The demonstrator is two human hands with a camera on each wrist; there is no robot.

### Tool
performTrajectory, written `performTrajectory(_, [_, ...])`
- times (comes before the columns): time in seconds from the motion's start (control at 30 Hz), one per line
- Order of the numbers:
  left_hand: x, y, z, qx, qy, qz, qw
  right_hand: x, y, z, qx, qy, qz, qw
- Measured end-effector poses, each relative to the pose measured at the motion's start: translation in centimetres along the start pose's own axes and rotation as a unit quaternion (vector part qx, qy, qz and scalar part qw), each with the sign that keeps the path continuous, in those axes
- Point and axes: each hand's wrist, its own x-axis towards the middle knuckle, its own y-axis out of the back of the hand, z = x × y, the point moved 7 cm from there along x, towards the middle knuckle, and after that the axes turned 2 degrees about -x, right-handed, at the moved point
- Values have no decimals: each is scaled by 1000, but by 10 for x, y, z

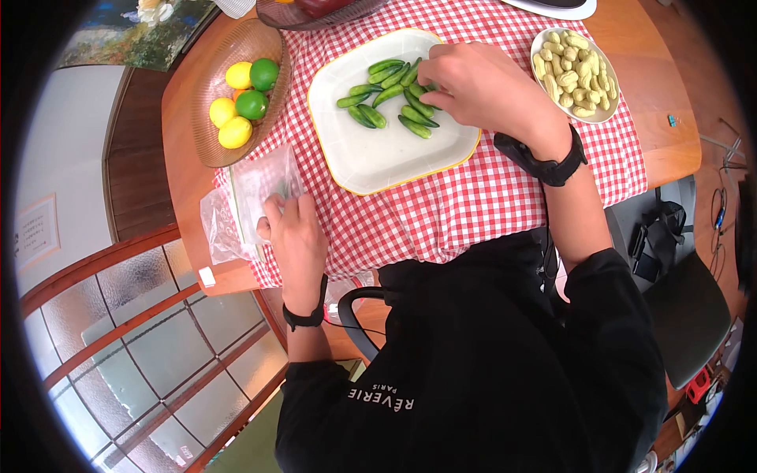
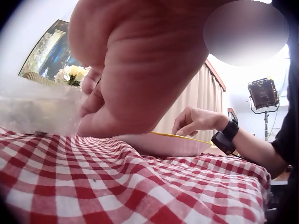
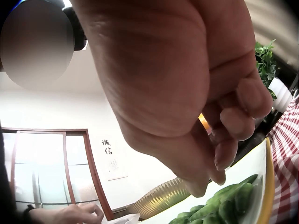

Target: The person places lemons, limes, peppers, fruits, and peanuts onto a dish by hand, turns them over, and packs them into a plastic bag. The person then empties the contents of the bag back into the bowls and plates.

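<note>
Small green cucumbers (image 1: pixel 372 117) lie grouped in a white yellow-rimmed tray (image 1: pixel 371 169). Over the right side of that group is the right hand (image 1: pixel 493 87), its fingers bent down close to the cucumbers (image 3: pixel 227 207); in the right wrist view nothing shows between the fingers of the right hand (image 3: pixel 159 88). Left of the tray, a clear plastic bag (image 1: pixel 264 180) lies flat on the cloth. The left hand (image 1: pixel 296 244) pinches its near edge with thumb and fingers; in the left wrist view the left hand (image 2: pixel 135 74) partly covers the bag (image 2: pixel 39 109).
A ribbed oval basket (image 1: pixel 206 87) with lemons and green citrus stands at the left. A bowl of peanuts (image 1: pixel 576 76) is right of the tray. A dark bowl (image 1: pixel 319 16) sits at the far edge. The checkered cloth (image 1: pixel 394 229) has folds along its near side.
</note>
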Motion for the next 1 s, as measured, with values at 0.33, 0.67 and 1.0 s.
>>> performTrajectory(0.33, [19, 10, 2, -64, 48, 138, 987, -1, -18, -8, -66, -14, -36, 997])
performTrajectory(0.67, [9, 24, 2, -129, 62, 116, 983, 0, -17, -13, -68, -7, -6, 998])
performTrajectory(1.0, [91, 35, 54, -368, -165, 25, 915, 6, 2, -20, -3, 22, 17, 1000])
